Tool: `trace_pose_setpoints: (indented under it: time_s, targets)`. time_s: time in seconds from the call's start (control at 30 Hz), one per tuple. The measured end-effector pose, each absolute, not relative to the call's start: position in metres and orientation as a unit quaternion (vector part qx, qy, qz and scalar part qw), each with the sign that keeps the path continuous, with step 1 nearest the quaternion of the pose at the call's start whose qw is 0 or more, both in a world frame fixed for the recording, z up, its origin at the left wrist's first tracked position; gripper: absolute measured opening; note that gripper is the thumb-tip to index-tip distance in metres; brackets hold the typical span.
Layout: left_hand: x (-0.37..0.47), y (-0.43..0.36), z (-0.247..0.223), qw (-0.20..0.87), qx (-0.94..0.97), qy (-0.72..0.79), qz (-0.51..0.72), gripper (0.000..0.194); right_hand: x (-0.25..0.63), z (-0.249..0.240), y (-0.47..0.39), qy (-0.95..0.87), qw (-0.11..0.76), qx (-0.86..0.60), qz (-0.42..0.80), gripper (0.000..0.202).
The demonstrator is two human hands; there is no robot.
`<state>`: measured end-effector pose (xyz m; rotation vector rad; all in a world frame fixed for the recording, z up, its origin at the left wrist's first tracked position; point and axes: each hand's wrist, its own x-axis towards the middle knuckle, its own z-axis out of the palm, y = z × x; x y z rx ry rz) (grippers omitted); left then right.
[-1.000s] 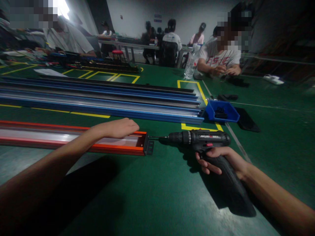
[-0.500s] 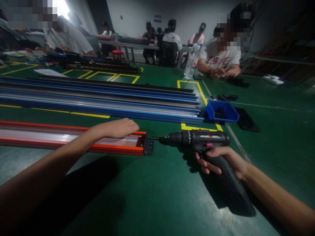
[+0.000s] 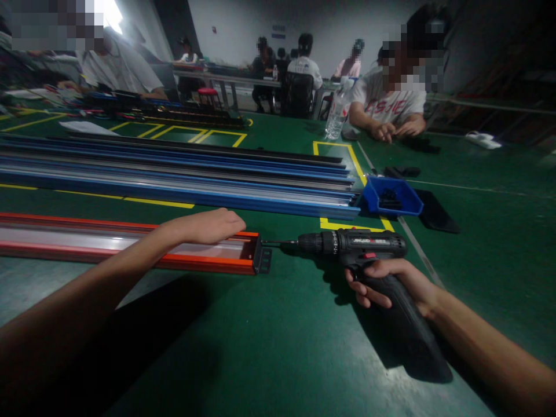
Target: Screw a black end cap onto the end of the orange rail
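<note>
A long orange rail (image 3: 208, 264) lies on the green table from the left edge to the middle, with a black end cap (image 3: 258, 258) at its right end. My left hand (image 3: 212, 225) rests over the rail's far edge near that end, its fingers mostly hidden behind the back of the hand. My right hand (image 3: 391, 284) is wrapped round the handle of a black power drill (image 3: 369, 243), which lies level and points left. The drill's long thin bit (image 3: 280, 242) reaches the end cap; whether a screw sits at its tip is too small to tell.
Blue and black rails (image 3: 217, 190) lie beyond the orange one. A blue bin (image 3: 393, 200) of small black parts, a dark flat object (image 3: 436, 211) and a water bottle (image 3: 336, 113) stand farther back. People sit across the table.
My hands, the drill and the orange rail look almost unmoved. Across the table at the right, a person's hands have shifted slightly.
</note>
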<state>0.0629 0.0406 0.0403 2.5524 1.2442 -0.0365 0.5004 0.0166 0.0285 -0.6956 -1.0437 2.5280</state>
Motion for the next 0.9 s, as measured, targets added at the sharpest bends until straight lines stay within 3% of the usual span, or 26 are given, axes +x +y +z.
trace_pose_setpoints:
  time_s: [0.9]
  targets:
    - [0.0684, 0.0379, 0.0457, 0.166, 0.883, 0.439, 0.004, 0.038, 0.5009, 0.0290, 0.0158, -0.363, 0.156, -0.243, 0.886, 0.027]
